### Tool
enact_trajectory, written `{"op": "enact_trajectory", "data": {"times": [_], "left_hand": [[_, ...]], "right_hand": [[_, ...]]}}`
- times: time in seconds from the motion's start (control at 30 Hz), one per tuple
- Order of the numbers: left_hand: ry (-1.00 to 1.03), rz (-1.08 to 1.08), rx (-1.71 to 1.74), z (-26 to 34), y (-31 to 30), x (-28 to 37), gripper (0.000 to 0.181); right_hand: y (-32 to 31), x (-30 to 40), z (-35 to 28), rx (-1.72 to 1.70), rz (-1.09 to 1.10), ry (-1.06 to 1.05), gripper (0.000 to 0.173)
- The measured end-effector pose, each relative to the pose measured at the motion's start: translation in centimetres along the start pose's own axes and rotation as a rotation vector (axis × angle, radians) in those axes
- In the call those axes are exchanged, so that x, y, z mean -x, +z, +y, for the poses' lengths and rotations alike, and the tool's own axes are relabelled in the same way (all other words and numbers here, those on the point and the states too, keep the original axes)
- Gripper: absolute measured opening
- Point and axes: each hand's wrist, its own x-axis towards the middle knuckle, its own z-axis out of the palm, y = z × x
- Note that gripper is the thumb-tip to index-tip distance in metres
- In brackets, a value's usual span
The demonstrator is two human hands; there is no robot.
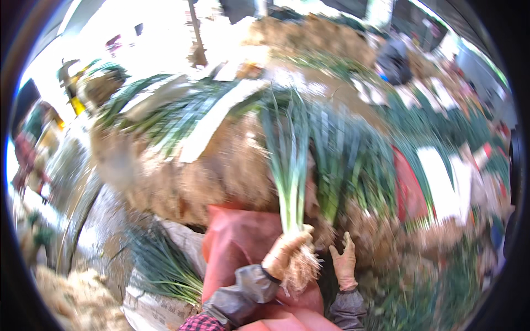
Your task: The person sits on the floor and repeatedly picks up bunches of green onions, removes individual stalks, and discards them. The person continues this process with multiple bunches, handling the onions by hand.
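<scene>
My left hand (285,254) is closed round the lower stems of a bunch of green onions (293,178). The long leaves point away from me, and the pale roots hang below the fist over the red apron (244,244). Beside it on the right, my right hand (344,260) has thumb and fingers apart, with nothing seen in it. It is near the roots of further green onions (331,165) that lie in a heap in front of me. Grey sleeves cover both forearms.
A pile of onions with brown roots (198,182) spans the front. Another bunch (161,260) rests on a pale sack (153,306) at lower left. Red mesh (408,186) and white strips (439,182) lie among onions at right. A dark bundle (393,62) stands farther back.
</scene>
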Motion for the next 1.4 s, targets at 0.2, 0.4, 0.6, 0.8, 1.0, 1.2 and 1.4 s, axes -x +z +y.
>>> {"op": "enact_trajectory", "data": {"times": [0.2, 0.4, 0.6, 0.8, 1.0, 1.2, 1.4], "left_hand": [[-0.241, -0.072, 0.241, -1.4, -4.0, -0.2, 0.025], [-0.28, -0.085, 0.26, -2.6, -1.7, -0.4, 0.017], [-0.063, -0.147, -0.012, -5.8, -3.1, -2.2, 0.022], [0.216, -0.086, -0.298, -9.5, -7.6, -4.6, 0.027], [0.263, -0.109, -0.41, -11.6, -9.8, -4.1, 0.037], [0.267, 0.021, -0.335, -8.8, -8.1, -4.0, 0.03], [0.026, 0.038, -0.176, -4.3, -7.4, -3.2, 0.021]], "right_hand": [[5.0, -7.4, -4.6, -0.233, -0.032, 0.209, 0.04], [-7.8, -7.7, -4.5, -0.343, 0.114, 0.081, 0.027], [-9.1, -4.2, -6.8, 0.116, 0.026, -0.02, 0.032], [-4.9, 1.9, -10.1, -0.096, -0.177, -0.037, 0.05], [-2.9, -1.6, -11.3, -0.616, -0.449, 0.321, 0.023], [-3.3, -1.5, -13.4, -0.309, -0.215, 0.315, 0.03], [-3.1, -2.2, -11.6, -1.003, -0.408, 0.358, 0.053]]}}
